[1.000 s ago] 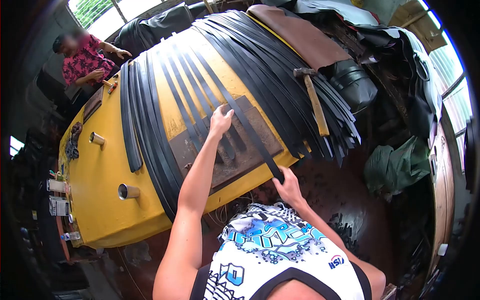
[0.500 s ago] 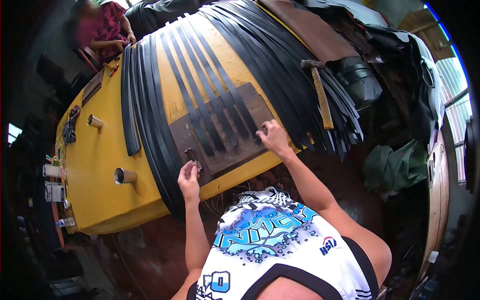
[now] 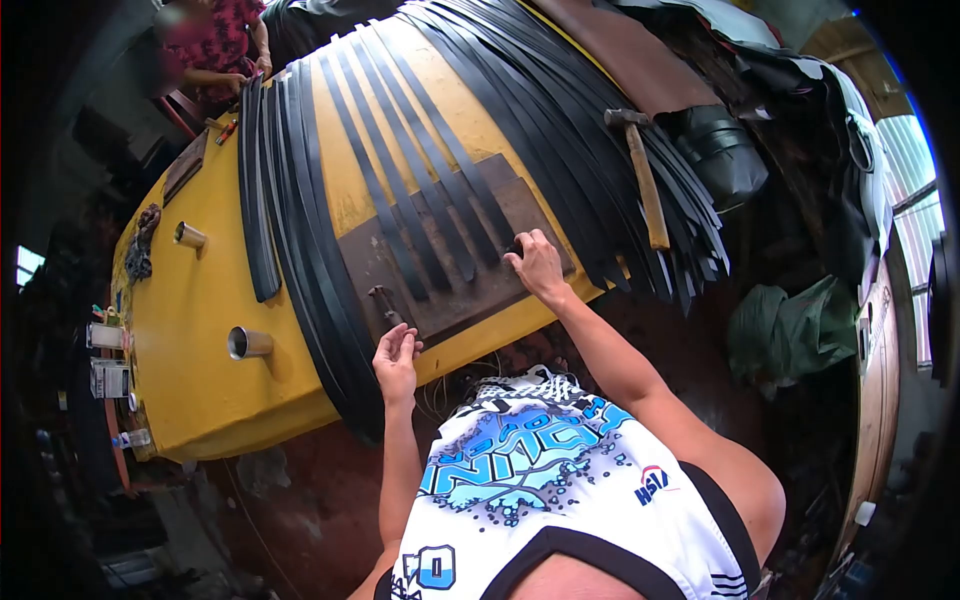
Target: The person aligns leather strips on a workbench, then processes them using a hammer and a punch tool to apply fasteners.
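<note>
Four black strips lie side by side, their near ends on a dark brown board on the yellow table. My right hand is at the near end of the rightmost strip, fingers curled and pinched together; what they hold, if anything, is hidden. My left hand is at the board's near left corner with fingers bent and partly apart, just below a small dark metal tool. I cannot make out anything held in it.
Long black strips lie on the left, and a large fan of strips on the right bears a hammer. Two metal cups stand at the left. A co-worker is at the far left end. A green sack is at the right.
My left hand has moved slightly right and down, away from the small metal tool. My right hand has shifted slightly left and up. The co-worker's arms have moved a little.
</note>
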